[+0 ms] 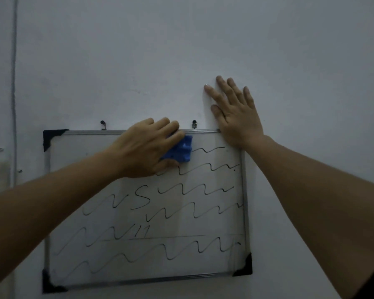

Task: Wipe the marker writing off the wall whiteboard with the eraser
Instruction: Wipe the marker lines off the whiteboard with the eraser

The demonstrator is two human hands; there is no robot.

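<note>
A blue eraser (179, 151) sits pressed against the wall whiteboard (121, 212), just below the board's top rail and a little right of the rail's middle. It looks like a soft, spongy block with a lumpy, dimpled surface, probably light and easily squashed, so it likely handles best gripped across its back with flat, even pressure rather than by a corner.

The left hand (143, 147) covers most of the eraser, fingers curled over its upper edge and thumb tucked under its lower edge, clamping it against the board. Only the eraser's right end shows past the fingertips.

The whiteboard is a smooth, glossy white rectangle in a thin metal frame with black plastic corner caps. It hangs slightly crooked from two small hooks (194, 124) just above the top rail, so it probably shifts or swings under a hard push. Black marker writing (194, 210) fills it in wavy rows: a short stroke just right of the eraser, longer waves below, and a straight line low on the board. The strip left of the eraser along the top rail looks bare.

The right hand (235, 113) lies flat with fingers spread, its heel on the board's upper right corner and its fingers on the wall (203, 39) above, apparently steadying the board. The wall is plain, matte and pale, in dim light.
</note>
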